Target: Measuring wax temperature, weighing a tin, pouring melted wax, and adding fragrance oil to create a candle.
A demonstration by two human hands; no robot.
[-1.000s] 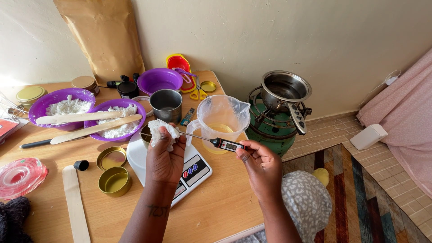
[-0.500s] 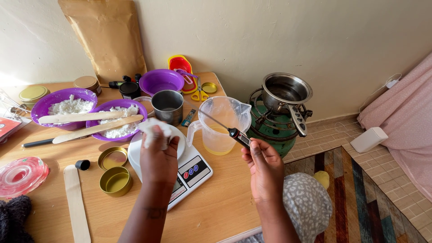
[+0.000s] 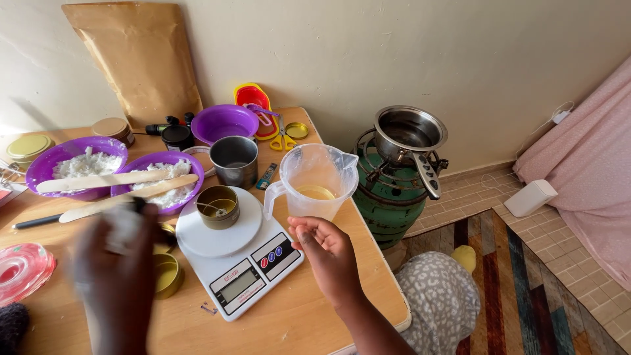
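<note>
My right hand (image 3: pixel 327 246) sits just in front of the clear plastic jug (image 3: pixel 315 177), which stands near the right edge of the surface (image 3: pixel 309 309) with a shallow pool of yellow liquid in its bottom. The fingers are curled inward and the grip is half closed. I see nothing between them, so I can't tell whether it pinches anything. My left hand (image 3: pixel 117 266) is a blur low on the left. There's a pale wad (image 3: pixel 122 227) at its top, and that grip I can't read either. Just left of the jug is the white kitchen scale (image 3: pixel 240 256), with red and blue buttons and a grey display, and an open gold tin (image 3: pixel 218 206) on its plate with a wick standing inside. By my judgement, the tin is set up for filling while the jug waits. Lifting it by the handle would call for a firm hold and a slow tilt, keeping clear of the wick. Behind the scale is a steel cup (image 3: pixel 233 160), with a small blue sachet (image 3: pixel 266 176) lying flat beside it. Further left are two purple bowls (image 3: pixel 164 176) of white flakes with wooden sticks across them. At the back, a tall brown paper pouch (image 3: pixel 135 59) leans flat against the wall. A round, clear red-tinted pack (image 3: pixel 20 271) lies at the far left edge.
</note>
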